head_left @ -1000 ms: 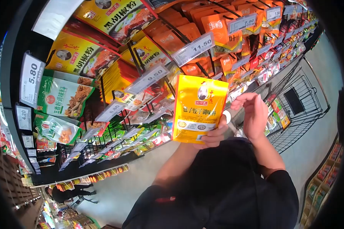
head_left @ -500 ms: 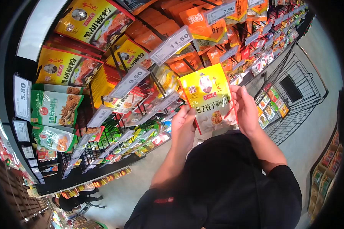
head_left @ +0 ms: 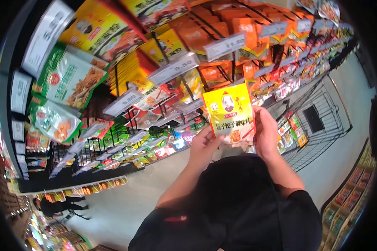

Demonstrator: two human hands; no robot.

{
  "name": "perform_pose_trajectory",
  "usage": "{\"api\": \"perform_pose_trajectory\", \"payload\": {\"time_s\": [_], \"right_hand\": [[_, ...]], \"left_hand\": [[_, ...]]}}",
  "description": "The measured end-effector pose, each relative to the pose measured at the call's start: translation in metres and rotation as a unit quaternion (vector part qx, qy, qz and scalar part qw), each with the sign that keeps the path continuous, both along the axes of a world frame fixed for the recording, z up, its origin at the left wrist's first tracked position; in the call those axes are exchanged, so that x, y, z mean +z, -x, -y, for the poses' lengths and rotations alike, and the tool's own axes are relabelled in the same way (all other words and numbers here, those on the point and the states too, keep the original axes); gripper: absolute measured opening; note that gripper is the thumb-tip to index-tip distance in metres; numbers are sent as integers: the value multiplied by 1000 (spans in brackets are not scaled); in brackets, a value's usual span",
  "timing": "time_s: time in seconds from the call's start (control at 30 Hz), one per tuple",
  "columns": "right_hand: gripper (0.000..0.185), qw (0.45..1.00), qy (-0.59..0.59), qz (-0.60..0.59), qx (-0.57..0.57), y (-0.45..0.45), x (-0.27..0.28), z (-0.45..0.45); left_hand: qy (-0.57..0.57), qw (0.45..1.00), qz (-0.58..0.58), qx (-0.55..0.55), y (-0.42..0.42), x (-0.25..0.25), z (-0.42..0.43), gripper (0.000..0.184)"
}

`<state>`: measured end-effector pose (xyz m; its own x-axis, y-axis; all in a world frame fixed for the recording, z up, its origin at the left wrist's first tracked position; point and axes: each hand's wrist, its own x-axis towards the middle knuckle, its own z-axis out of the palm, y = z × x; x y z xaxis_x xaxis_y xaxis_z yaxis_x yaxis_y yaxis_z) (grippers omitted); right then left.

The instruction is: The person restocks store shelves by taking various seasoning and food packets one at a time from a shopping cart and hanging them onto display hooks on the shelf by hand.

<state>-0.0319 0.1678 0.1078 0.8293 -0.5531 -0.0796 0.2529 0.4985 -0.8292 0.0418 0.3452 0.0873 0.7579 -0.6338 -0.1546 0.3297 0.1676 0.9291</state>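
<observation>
A yellow and white seasoning packet with a red edge and Chinese lettering is held upright in front of my chest, its printed front facing me. My left hand pinches its lower left corner. Along the right edge, my right hand grips it with the fingers partly behind the packet. Just beyond the packet hang orange spice packets on the shelf hooks. Yellow pepper packets and green and white spice packets hang to the left.
Price tags stick out from the hook ends. A wire shopping cart with several packets inside stands at the right. Another shelf lines the lower right. A person in dark clothes is far off at lower left.
My view has shifted, so the packet and both hands sit slightly lower in it. Both hands keep their hold on the packet. The left fingers look more curled.
</observation>
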Motion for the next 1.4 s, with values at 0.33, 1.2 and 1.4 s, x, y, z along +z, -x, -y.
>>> {"api": "perform_pose_trajectory", "payload": {"time_s": [0.33,1.2,1.4], "right_hand": [[45,725,680,102,33,-36,13,-75],[52,576,816,51,19,-169,47,-164],[51,569,821,35,24,-176,46,-164]], "left_hand": [[42,984,-14,172,-26,-11,-83,35],[109,959,105,241,-97,19,-116,36],[111,960,90,242,-100,22,-116,35]]}}
